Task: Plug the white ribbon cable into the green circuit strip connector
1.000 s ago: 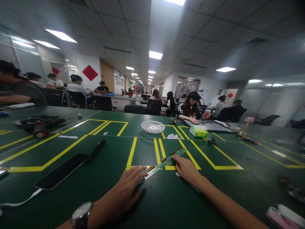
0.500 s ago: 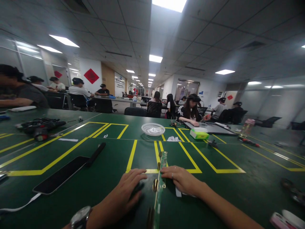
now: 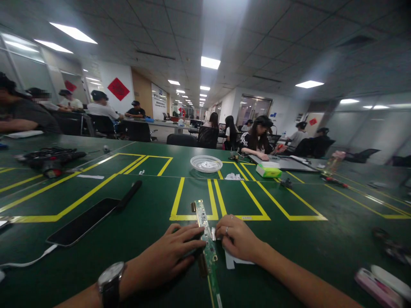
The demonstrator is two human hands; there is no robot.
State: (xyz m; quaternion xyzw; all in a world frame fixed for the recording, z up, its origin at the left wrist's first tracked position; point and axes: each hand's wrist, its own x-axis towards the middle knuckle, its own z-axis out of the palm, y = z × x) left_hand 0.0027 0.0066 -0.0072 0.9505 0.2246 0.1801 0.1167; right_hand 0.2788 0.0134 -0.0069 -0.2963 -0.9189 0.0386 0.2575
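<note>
A long, narrow green circuit board (image 3: 210,252) lies in front of me, running from the near table edge and tilted slightly leftward at its far end. Brown-gold flaps stick out from its left side. My left hand (image 3: 175,252), wearing a watch, rests its stretched fingertips on the board's middle from the left. On the other side, my right hand (image 3: 240,239) has its fingers curled together at a small silvery piece (image 3: 213,233) beside the board's edge. Whether that piece is attached to the board, I cannot tell. White paper (image 3: 230,261) lies partly under my right hand.
A black phone (image 3: 85,220) with a white cable lies at left. Farther off are a white plastic basket (image 3: 206,159), a green tissue pack (image 3: 269,171) and dark tools (image 3: 51,160). A pink case (image 3: 382,286) sits at near right. A person (image 3: 257,139) sits across the table.
The board has turned from edge-on to face up, its far end shifting left. My left fingers have come onto it; my right fingers have left its edge and curled at the silvery piece.
</note>
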